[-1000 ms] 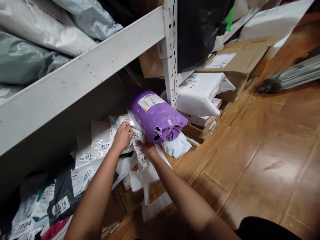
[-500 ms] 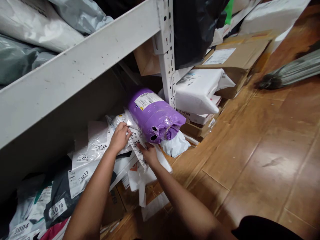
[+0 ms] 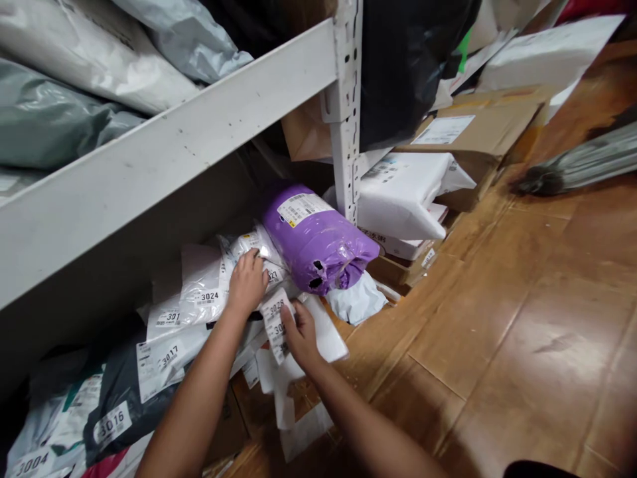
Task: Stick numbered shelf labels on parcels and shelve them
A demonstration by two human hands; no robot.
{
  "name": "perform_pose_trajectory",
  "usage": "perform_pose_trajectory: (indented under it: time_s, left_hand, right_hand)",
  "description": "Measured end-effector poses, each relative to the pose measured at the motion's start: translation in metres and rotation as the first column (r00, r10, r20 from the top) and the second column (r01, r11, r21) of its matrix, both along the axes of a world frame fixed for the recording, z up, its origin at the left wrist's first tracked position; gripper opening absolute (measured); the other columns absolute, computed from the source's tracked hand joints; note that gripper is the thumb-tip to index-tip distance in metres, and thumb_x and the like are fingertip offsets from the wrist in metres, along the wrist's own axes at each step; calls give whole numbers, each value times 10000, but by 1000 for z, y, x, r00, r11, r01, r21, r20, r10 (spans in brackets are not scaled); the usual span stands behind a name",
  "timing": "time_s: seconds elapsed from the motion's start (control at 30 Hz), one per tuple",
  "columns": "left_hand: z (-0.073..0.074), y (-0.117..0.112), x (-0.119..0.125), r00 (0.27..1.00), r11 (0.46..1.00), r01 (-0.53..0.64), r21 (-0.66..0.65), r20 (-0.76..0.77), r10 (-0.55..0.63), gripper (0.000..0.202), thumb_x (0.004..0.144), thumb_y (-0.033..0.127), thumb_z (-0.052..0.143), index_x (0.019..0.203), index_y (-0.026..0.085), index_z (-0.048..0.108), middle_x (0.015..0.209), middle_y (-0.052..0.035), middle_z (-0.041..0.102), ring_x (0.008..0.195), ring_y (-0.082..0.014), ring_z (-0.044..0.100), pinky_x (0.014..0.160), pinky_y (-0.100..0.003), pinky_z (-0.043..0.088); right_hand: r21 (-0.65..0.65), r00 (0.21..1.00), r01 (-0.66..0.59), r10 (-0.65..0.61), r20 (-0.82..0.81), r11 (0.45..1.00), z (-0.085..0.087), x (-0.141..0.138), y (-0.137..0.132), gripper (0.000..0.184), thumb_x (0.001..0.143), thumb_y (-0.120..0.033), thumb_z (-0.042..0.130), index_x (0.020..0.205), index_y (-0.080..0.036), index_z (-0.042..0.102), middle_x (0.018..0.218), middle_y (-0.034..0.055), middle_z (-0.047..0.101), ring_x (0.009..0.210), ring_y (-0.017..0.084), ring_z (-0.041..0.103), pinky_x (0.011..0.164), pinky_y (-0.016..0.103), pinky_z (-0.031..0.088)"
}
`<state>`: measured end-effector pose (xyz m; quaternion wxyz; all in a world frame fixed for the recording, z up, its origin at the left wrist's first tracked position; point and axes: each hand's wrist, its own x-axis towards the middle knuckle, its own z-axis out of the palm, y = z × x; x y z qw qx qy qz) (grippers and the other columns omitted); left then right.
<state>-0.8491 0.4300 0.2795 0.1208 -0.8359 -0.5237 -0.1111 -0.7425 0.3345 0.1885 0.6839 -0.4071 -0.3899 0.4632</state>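
Observation:
My right hand [image 3: 302, 334] pinches a short strip of white number labels [image 3: 275, 317], the top one reading 3028, between thumb and fingers. Up and to the left, my left hand [image 3: 247, 284] lies on a small clear-wrapped white parcel [image 3: 259, 243], fingers stretched over it. Just past those fingers, a label ending in 27 [image 3: 273, 275] shows on the parcel, partly covered by the hand. Against the parcel's right side rests a purple plastic-wrapped package [image 3: 323, 239] with a white shipping label and small holes in its near end.
Labelled bags lie to the left, among them a white one marked 3024 [image 3: 202, 282] and a dark one marked 3016 [image 3: 117, 392]. A white shelf beam [image 3: 169, 153] crosses above; its perforated post [image 3: 347, 133] stands behind the purple package. Cartons [image 3: 478, 126] sit right, on wooden floor [image 3: 497, 318].
The strip has come apart from the 3027 label, which stays on the parcel. My right hand has drawn back toward me with the strip. My left hand has flattened onto the parcel.

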Motion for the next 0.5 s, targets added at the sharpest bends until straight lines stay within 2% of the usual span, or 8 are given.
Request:
perform_pose_trajectory:
  time_s: [0.07, 0.1, 0.17, 0.23, 0.3, 0.4, 0.5]
  left_hand:
    - [-4, -3, -1, 999, 1000, -16, 22, 28, 15, 226, 888, 226, 479, 1084, 174, 578, 1423, -157, 443, 1372, -360, 325, 1132, -549, 300]
    - [-6, -4, -3, 997, 1000, -19, 21, 69, 17, 237, 889, 226, 479, 1101, 186, 577, 1435, -141, 440, 1398, -345, 295, 1152, -541, 279]
    - [-8, -6, -6, 987, 1000, -16, 4, 159, 15, 306, 878, 206, 485, 1177, 188, 543, 1418, -137, 460, 1401, -305, 310, 1152, -485, 322]
    - [-9, -8, -8, 977, 999, -34, 1, 209, 33, 335, 869, 169, 468, 1199, 163, 527, 1387, -156, 482, 1368, -290, 362, 1113, -448, 389]
    - [-9, -10, -7, 980, 998, -57, 20, 194, 52, 290, 876, 142, 429, 1137, 155, 553, 1367, -170, 494, 1352, -298, 377, 1107, -462, 391]
    - [-10, -14, -2, 985, 995, -85, 56, 156, 76, 203, 880, 156, 433, 1024, 175, 575, 1360, -164, 494, 1354, -309, 366, 1116, -470, 370]
    - [-16, -15, -1, 985, 993, -85, 88, 157, 70, 162, 857, 202, 502, 1006, 181, 563, 1372, -168, 480, 1356, -320, 347, 1116, -486, 358]
  right_hand:
    - [102, 999, -34, 37, -33, 994, 22, -4, 17, 285, 908, -452, 495, 876, -209, 639, 941, 56, 652, 916, 197, 588, 811, 315, 478]
    - [107, 995, -52, 61, -85, 993, 31, -6, 28, 292, 899, -467, 501, 919, -218, 654, 1003, 61, 666, 989, 209, 594, 865, 328, 478]
    - [68, 966, -128, 139, -219, 990, 43, -9, 49, 335, 853, -521, 534, 942, -226, 666, 992, 53, 695, 1003, 225, 623, 874, 346, 498]
    - [27, 921, -201, 198, -336, 979, 45, -13, 63, 380, 790, -566, 583, 929, -222, 666, 928, 44, 719, 945, 235, 657, 834, 358, 525]
    - [-10, 881, -211, 186, -435, 977, 43, -15, 66, 411, 751, -574, 620, 947, -214, 659, 925, 47, 734, 941, 245, 671, 824, 369, 536]
    - [-42, 795, -186, 125, -593, 982, 41, -17, 61, 435, 732, -547, 650, 1002, -206, 649, 994, 66, 740, 1031, 261, 661, 840, 386, 547]
    - [-46, 715, -187, 103, -692, 981, 44, -17, 58, 414, 721, -524, 661, 1005, -222, 658, 1125, 71, 712, 1142, 273, 620, 860, 407, 559]
